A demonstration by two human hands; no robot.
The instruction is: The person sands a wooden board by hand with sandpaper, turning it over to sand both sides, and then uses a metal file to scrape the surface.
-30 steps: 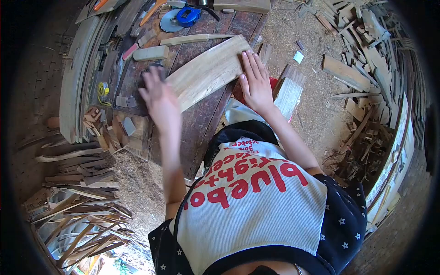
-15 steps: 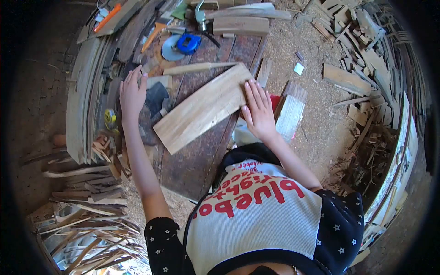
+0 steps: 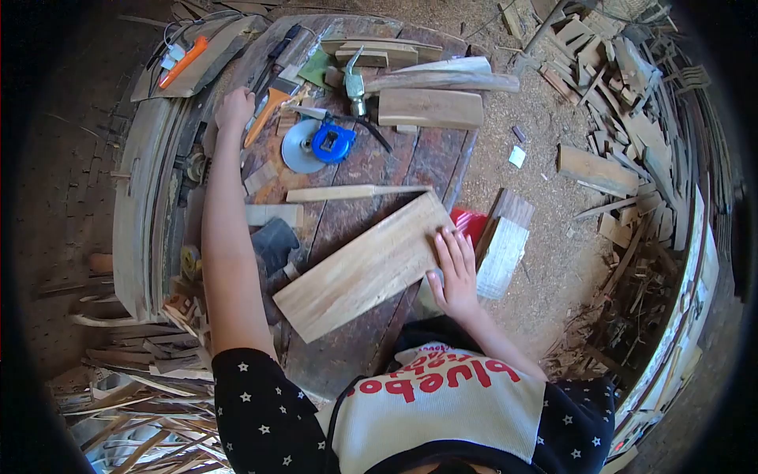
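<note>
My right hand [image 3: 454, 272] lies flat and released on the plank [image 3: 365, 267] at mid-frame, I judge to pin its end to the bench [image 3: 395, 166]; my left hand [image 3: 235, 107] reaches to the upper left, curled beside the orange-handled tool [image 3: 264, 110]; whether it grips anything I cannot tell; the plank lies well apart from it.

Dark wooden workbench [image 3: 371, 170], pale plank [image 3: 359, 272] lying across it, grey disc [image 3: 296, 150], hammer [image 3: 354, 80], short board [image 3: 430, 108], thin stick [image 3: 347, 192]

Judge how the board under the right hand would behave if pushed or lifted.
The board looks thick and flat, so probably stiff, unlikely to roll. It lies flat on the table, so a push would likely slide it; the right hand rests on one end.
</note>
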